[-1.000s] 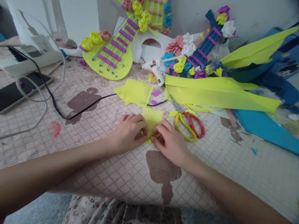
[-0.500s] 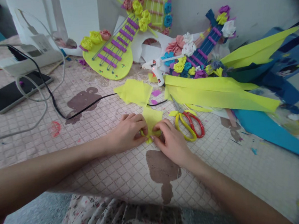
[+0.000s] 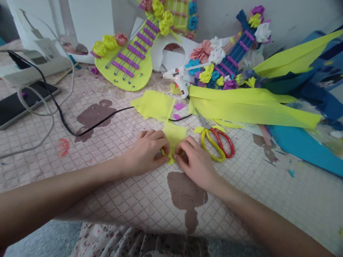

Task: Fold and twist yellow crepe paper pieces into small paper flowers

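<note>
A small yellow crepe paper piece [image 3: 175,133] lies on the quilted cloth, its near edge between my hands. My left hand [image 3: 149,151] pinches that edge on the left, fingers curled. Close beside it, my right hand [image 3: 197,162] pinches the same edge on the right, thumb against forefinger. The fingertips partly hide the gathered edge. Just beyond lies a stack of yellow paper pieces [image 3: 154,105]. To the right of my right hand rest scissors [image 3: 217,142] with one yellow and one red handle, blades pointing away.
A white glue gun [image 3: 179,81] stands behind the paper, its black cord [image 3: 104,120] running left. Long yellow crepe strips [image 3: 247,108] and a blue sheet [image 3: 311,148] lie right. Paper-flower guitars [image 3: 127,66] lean at the back. A phone [image 3: 22,103] and power strip [image 3: 34,66] sit left.
My right fingertips have shifted very slightly along the paper's near edge. Everything else stays where it was.
</note>
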The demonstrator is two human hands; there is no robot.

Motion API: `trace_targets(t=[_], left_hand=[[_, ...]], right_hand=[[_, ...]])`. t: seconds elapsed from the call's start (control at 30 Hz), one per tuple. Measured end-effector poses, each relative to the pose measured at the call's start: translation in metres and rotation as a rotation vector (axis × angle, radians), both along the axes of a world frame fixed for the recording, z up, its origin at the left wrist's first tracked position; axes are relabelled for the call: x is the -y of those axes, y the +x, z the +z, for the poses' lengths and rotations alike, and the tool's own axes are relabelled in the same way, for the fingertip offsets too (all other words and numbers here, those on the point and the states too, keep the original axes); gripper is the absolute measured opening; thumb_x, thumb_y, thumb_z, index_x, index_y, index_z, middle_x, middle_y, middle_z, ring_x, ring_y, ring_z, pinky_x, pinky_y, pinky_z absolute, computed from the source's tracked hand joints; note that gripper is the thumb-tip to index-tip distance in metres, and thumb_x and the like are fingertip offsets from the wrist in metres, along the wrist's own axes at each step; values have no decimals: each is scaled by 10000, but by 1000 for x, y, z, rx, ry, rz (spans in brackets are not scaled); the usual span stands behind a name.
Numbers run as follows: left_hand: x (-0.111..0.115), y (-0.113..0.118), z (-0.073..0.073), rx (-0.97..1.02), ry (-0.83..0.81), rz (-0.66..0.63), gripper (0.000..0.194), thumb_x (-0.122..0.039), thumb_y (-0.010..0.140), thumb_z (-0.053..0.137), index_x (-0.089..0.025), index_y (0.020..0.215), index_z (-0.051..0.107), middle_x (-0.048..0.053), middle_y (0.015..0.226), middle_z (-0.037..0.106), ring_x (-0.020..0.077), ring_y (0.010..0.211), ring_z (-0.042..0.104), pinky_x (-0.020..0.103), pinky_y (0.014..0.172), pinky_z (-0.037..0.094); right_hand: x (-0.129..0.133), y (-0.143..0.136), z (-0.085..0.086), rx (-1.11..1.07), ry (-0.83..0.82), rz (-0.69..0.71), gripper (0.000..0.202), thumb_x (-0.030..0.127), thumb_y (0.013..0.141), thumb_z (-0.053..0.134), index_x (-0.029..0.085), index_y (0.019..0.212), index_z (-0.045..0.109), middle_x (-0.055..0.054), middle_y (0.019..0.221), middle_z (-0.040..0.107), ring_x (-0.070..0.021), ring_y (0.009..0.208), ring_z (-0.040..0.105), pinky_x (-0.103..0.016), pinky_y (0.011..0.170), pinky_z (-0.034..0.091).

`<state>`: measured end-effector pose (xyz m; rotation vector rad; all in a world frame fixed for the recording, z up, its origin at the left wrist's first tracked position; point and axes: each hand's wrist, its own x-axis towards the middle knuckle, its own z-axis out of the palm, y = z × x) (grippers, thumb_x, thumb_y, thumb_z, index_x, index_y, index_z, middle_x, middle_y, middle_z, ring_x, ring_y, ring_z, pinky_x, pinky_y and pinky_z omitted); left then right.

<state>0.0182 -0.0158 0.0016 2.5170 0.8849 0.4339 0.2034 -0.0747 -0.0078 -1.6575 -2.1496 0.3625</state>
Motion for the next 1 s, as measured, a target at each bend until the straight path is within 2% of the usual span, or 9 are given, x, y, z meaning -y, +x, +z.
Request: trace_targets(t=[0.13, 0.3, 0.5, 0.67, 0.9, 1.0], left_hand=[[0, 1, 1, -7, -8, -2, 61, -231, 789, 590, -175, 809, 602, 36, 924, 587, 204, 917, 524, 376, 863, 332], [1, 1, 2, -17, -5, -1, 61, -230, 791, 588, -175, 810, 604, 41, 926, 591, 202, 905, 524, 373, 848, 331], [1, 1, -1, -13, 14, -1, 71, -245, 795, 598, -177, 813, 605, 40, 931, 586, 206, 920, 526, 358, 829, 336], [1, 0, -1, -22, 7, -7, 95, -267, 797, 611, -176, 824, 611, 46, 945, 582, 210, 927, 527, 362, 840, 340], [-4, -6, 0, -17, -41, -75, 171, -323, 770, 658, -192, 870, 610, 39, 989, 569, 218, 979, 518, 369, 876, 327], [-5, -8, 3, -26, -70, -109, 199, -333, 759, 668, -195, 889, 610, 41, 1002, 567, 218, 978, 515, 369, 880, 326]], right_hand=[[0, 0, 2, -22, 19, 8, 24, 201, 843, 515, 205, 865, 506, -28, 912, 539, -136, 692, 541, -276, 605, 407], [1, 2, 5, -39, -40, 72, 37, 183, 839, 501, 208, 838, 529, -28, 929, 549, -122, 686, 558, -268, 611, 427], [3, 1, 4, 49, 7, 70, 48, 206, 822, 527, 207, 870, 529, -37, 968, 540, -159, 798, 578, -278, 631, 429], [4, 1, 3, 91, 15, 82, 85, 267, 827, 532, 206, 887, 523, -47, 985, 529, -168, 801, 572, -282, 606, 423], [5, -1, 6, 134, 4, 91, 171, 320, 786, 566, 206, 905, 520, -48, 976, 518, -180, 798, 564, -285, 563, 408], [5, 0, 7, 99, -10, 95, 218, 355, 779, 590, 210, 923, 516, -47, 978, 523, -188, 815, 563, -295, 592, 420]])
